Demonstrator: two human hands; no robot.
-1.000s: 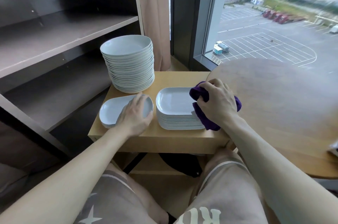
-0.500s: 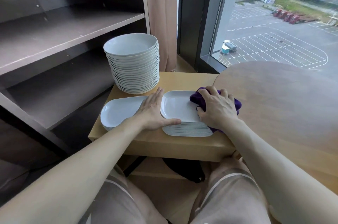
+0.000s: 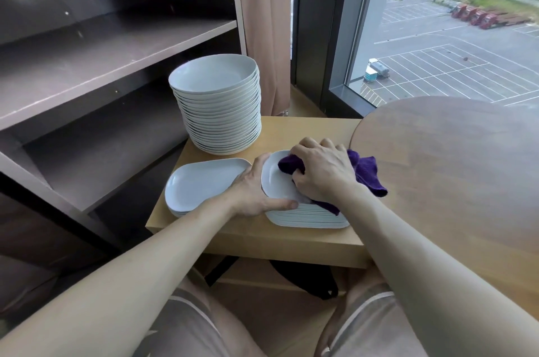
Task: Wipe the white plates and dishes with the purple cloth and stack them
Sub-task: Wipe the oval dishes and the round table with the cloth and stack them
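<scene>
Head view, left hand (image 3: 253,190): fingers curled on the top plate (image 3: 272,183).
Right hand (image 3: 320,173): squeezes purple cloth (image 3: 368,176) on it.

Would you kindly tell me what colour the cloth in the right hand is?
Deep purple, plain; the head view shows the cloth bunched under the right hand.

No text, label, brand or number can be read anywhere in this view. The white plates (image 3: 306,221), the purple cloth (image 3: 368,176) and the tabletop (image 3: 291,130) show plain surfaces. The white lines painted on the car park (image 3: 443,76) outside are bay markings only, and the vehicles (image 3: 376,70) there are too small to read.
</scene>
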